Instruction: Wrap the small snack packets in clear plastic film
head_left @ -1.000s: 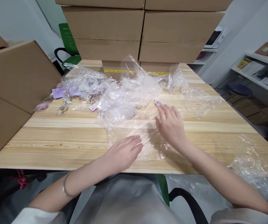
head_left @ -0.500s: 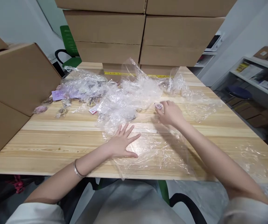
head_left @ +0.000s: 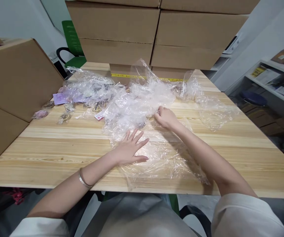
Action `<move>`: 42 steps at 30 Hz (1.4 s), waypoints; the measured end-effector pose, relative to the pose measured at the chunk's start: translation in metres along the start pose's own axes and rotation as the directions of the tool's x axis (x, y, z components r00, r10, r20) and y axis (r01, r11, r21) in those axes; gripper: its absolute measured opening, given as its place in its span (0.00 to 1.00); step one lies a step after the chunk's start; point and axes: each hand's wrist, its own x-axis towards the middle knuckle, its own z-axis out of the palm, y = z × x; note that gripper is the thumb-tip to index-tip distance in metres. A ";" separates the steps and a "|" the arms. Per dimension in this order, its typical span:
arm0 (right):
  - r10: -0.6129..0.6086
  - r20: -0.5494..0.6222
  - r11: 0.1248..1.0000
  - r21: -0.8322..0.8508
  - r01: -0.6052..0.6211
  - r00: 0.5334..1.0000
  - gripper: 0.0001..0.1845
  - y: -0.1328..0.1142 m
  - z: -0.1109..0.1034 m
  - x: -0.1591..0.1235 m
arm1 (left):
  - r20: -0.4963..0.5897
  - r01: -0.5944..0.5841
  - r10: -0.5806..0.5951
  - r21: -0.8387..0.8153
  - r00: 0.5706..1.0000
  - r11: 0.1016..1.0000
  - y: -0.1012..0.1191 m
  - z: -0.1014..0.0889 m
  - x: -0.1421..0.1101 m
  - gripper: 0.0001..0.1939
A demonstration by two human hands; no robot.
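My left hand point(head_left: 130, 148) lies flat with fingers spread, pressing on a clear plastic bag point(head_left: 161, 168) spread over the table near its front edge. My right hand point(head_left: 166, 118) is closed, its fingers curled at the edge of a heap of crumpled clear plastic point(head_left: 129, 107). The small wrapped item with a purplish pattern that was in its fingers is now mostly hidden by them. A dark small piece point(head_left: 141, 125) shows under the plastic between my hands.
Small wrapped items, including a pink one point(head_left: 40, 114), lie on the left by a purple card point(head_left: 60, 98) and a white tag point(head_left: 99, 116). Cardboard boxes stand at the left point(head_left: 20, 75) and back point(head_left: 117, 29). More loose plastic point(head_left: 216, 113) lies right on the wooden table point(head_left: 58, 144).
My right hand has moved left toward the plastic heap, and the small wrapped item in it has gone mostly out of sight. My left hand stays flat on the bag.
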 end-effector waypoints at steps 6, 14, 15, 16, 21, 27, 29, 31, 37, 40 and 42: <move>-0.037 -0.014 0.995 0.088 0.038 0.999 0.29 -0.012 0.007 0.013 | 0.002 0.009 -0.009 -0.026 1.000 1.000 0.000 0.000 -0.001 0.41; -0.096 0.110 0.993 -0.052 0.102 0.989 0.25 -0.018 0.007 0.035 | 0.026 0.015 -0.014 -0.038 1.000 0.999 0.002 -0.003 -0.001 0.42; -0.102 0.124 0.991 -0.071 0.111 0.987 0.26 -0.019 0.006 0.036 | 0.025 0.015 -0.014 -0.034 1.000 0.999 0.002 -0.003 0.000 0.42; -0.107 0.138 0.988 -0.092 0.120 0.985 0.25 -0.020 0.006 0.037 | 0.020 0.013 -0.012 -0.030 1.000 0.999 0.002 -0.002 0.000 0.42; -0.116 0.197 0.971 -0.184 0.153 0.973 0.23 -0.013 0.000 0.040 | -0.006 -0.018 0.018 -0.009 1.000 1.000 -0.003 0.002 -0.001 0.40; -0.036 0.216 0.992 -0.110 0.061 0.976 0.28 0.052 -0.049 0.035 | 0.029 -0.032 0.032 -0.004 0.999 0.999 -0.004 -0.001 -0.002 0.43; 0.072 0.170 0.997 -0.039 -0.066 0.983 0.25 0.077 -0.070 0.023 | 0.039 -0.033 0.033 -0.008 0.999 0.999 -0.004 -0.002 -0.003 0.45; 0.152 0.102 0.988 -0.031 -0.150 0.983 0.22 0.091 -0.082 0.001 | 0.038 -0.040 0.041 -0.017 0.998 0.999 -0.005 -0.002 -0.003 0.46; -0.250 0.171 0.955 0.206 0.214 0.953 0.26 0.028 -0.042 -0.096 | 0.059 -0.030 0.033 -0.042 0.998 0.999 -0.005 -0.005 -0.001 0.48; -0.402 0.158 0.912 0.159 0.378 0.902 0.31 -0.016 -0.004 -0.129 | -0.032 -0.019 0.018 -0.036 0.999 0.999 -0.002 -0.014 -0.004 0.37; -0.426 0.073 0.904 0.079 0.421 0.902 0.38 -0.027 0.010 -0.142 | -0.178 0.016 -0.014 0.012 0.984 1.000 0.003 -0.022 -0.014 0.28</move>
